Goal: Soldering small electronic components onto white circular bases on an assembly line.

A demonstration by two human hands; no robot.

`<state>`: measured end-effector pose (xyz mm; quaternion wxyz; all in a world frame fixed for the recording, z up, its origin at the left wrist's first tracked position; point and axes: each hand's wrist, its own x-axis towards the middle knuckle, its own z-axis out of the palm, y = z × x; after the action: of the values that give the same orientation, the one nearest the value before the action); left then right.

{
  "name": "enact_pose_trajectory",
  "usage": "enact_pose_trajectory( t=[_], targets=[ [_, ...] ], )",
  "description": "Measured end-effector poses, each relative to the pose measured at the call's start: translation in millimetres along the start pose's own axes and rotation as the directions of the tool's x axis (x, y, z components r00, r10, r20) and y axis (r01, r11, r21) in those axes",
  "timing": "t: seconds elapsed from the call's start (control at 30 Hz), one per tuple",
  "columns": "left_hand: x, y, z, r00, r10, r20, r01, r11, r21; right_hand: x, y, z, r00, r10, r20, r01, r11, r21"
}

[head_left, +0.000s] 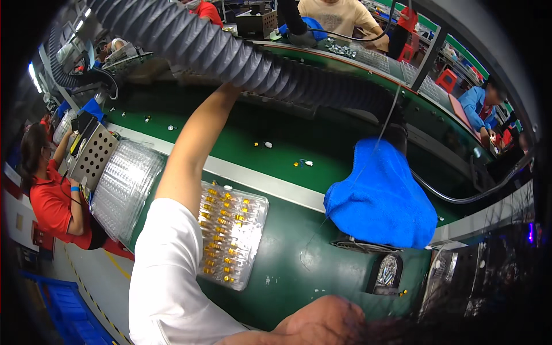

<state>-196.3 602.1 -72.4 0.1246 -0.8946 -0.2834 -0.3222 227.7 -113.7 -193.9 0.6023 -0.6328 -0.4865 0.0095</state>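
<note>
A: Which step is in hand?

B: Most likely a reach to the far side of the line. The person's left forearm (192,146) stretches past the clear tray (257,236) and over the green belt (339,135), and its end goes out of sight behind the grey ribbed duct (241,66).

A: Is the left hand grasping anything?

B: That cannot be told; the duct hides it. What may be the right hand (325,316), a blurred patch of bare skin at the lower edge, shows no fingers, so no grip can be read there either.

A: And the parts?

B: Yellow-and-clear pieces (239,217) sit in rows in the tray, right beside the arm. A few small parts (309,164) lie scattered on the belt.

A: What does the next move call for?

B: Probably a careful draw back under the duct, with the white sleeve (167,270) clear of those rows.
</note>
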Motion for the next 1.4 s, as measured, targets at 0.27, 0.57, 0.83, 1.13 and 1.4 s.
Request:
enact_pose_trajectory(
  t=[0.27, 0.57, 0.83, 1.13, 1.4],
  targets=[
    [33, 216, -169, 0.869, -0.259, 0.422, 0.437, 0.8, -0.411, -34, -41, -31, 0.994, 0.042, -0.101, -0.039, 0.999, 0.032],
    [-48, 457, -293, 0.813, -0.278, 0.512, 0.571, 0.555, -0.605, 38, -146, -22, 0.99, 0.127, -0.066, -0.091, 0.913, 0.397],
    [-60, 544, -267, 0.801, -0.036, 0.597, 0.444, 0.705, -0.553, 56, -169, -20, 0.998, -0.054, 0.039, 0.028, 0.872, 0.489],
    [-74, 582, -260, 0.874, -0.142, 0.465, 0.433, 0.664, -0.61, 48, -124, -73, 0.959, -0.166, 0.231, 0.107, 0.963, 0.246],
    [-78, 601, -225, 0.775, -0.182, 0.605, 0.626, 0.348, -0.698, 55, -150, -37, 0.958, -0.203, 0.201, 0.154, 0.96, 0.234]
  ],
)
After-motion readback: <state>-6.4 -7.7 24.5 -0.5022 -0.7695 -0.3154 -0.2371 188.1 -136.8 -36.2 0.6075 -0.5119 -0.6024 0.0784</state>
